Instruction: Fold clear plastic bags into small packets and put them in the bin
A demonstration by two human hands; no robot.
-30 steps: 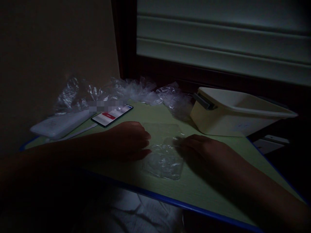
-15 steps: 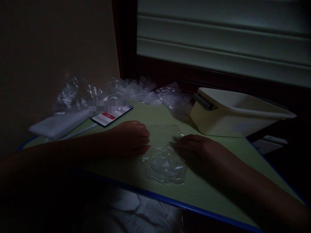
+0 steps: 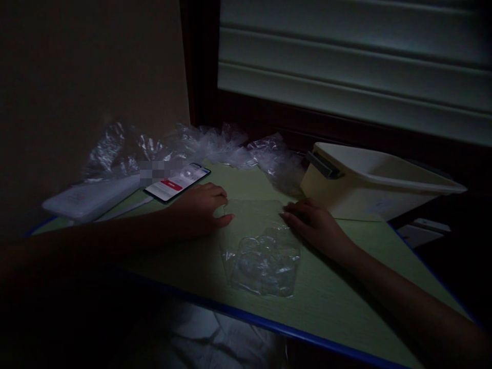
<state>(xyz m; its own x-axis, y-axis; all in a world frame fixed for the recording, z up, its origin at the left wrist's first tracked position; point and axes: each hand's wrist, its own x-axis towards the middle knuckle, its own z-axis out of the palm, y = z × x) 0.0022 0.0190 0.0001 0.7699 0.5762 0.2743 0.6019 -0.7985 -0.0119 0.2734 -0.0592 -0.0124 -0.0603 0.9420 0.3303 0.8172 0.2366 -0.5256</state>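
A clear plastic bag (image 3: 265, 261) lies flat on the green table (image 3: 330, 302), with a crinkled, shiny lower part and a smoother upper part. My left hand (image 3: 207, 205) rests at the bag's upper left edge, its thumb apart from the bent fingers and nothing visible in it. At the bag's upper right edge is my right hand (image 3: 311, 223), thumb and index finger slightly apart, near or touching the plastic. Dim light hides whether either hand presses on the film.
Crumpled clear bags (image 3: 223, 143) line the table's back edge. A lit phone (image 3: 179, 182) with a cable lies beside a white box-like object (image 3: 92, 197) at the left. A cream bin (image 3: 346, 192) stands at the back right, before a shutter (image 3: 346, 66).
My left hand has opened from a curled shape, its thumb now apart. My right hand has moved slightly up and right. The bag's upper part looks more spread out.
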